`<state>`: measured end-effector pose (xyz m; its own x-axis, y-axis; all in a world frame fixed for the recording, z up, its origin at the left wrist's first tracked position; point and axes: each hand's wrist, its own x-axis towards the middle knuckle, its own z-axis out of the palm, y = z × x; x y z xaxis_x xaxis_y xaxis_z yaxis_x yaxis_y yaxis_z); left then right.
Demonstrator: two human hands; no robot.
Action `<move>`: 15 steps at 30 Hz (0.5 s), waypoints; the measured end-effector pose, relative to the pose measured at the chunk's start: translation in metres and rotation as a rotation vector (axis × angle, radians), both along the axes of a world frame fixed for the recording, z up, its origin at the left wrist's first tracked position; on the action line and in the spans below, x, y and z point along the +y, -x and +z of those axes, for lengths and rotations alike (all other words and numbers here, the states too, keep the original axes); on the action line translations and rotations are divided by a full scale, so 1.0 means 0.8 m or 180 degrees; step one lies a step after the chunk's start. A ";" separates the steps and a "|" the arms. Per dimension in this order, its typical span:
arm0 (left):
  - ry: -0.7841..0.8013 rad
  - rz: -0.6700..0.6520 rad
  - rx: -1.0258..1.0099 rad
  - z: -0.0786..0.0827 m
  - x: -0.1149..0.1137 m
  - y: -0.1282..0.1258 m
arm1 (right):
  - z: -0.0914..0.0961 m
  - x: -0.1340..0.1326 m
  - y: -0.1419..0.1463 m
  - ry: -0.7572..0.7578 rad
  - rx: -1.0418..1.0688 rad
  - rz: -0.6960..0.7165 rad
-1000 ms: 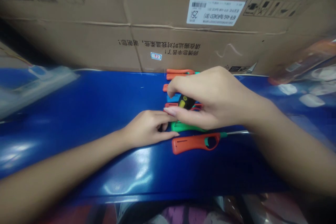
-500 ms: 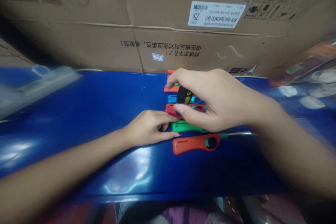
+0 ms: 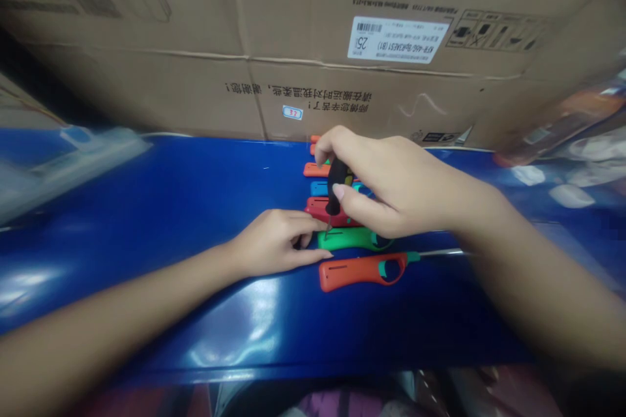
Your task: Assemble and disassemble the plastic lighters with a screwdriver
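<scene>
A row of plastic-handled gas lighters lies on the blue table (image 3: 171, 208): orange (image 3: 362, 269) nearest me, then green (image 3: 349, 238), red (image 3: 325, 210), blue and more orange ones behind. My right hand (image 3: 391, 186) is closed round a small black screwdriver with a yellow mark (image 3: 336, 182), held upright with its tip down at the left end of the green lighter. My left hand (image 3: 274, 241) rests on the table with fingers curled, its fingertips against the left ends of the green and red lighters.
A large cardboard box (image 3: 313, 39) with a white label stands along the far edge of the table. Clear plastic bags (image 3: 63, 156) lie at the left, and blurred packets (image 3: 567, 143) at the right.
My right hand has turned the screwdriver from lying sideways in the fingers to upright, tip down onto the green lighter's end. My left hand has stayed put.
</scene>
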<state>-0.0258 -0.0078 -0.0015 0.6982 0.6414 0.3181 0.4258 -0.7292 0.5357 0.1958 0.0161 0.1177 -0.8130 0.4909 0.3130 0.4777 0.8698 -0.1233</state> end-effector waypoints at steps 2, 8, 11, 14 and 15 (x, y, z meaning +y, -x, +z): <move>-0.0010 0.0006 0.0026 0.001 0.000 0.000 | 0.001 0.000 0.000 -0.0043 -0.0023 -0.0124; -0.0035 -0.0015 0.0037 0.002 0.000 0.000 | 0.004 -0.001 -0.001 0.0026 -0.0042 -0.0006; -0.0044 -0.0007 0.0011 0.001 0.000 0.000 | 0.006 -0.004 -0.002 -0.0093 -0.0116 -0.0117; -0.0011 -0.0011 -0.0031 -0.001 0.000 0.000 | 0.008 -0.007 -0.003 -0.0061 -0.0207 -0.0107; -0.0032 -0.0025 -0.0057 -0.002 0.000 0.000 | 0.009 -0.007 -0.003 -0.0045 -0.0220 -0.0090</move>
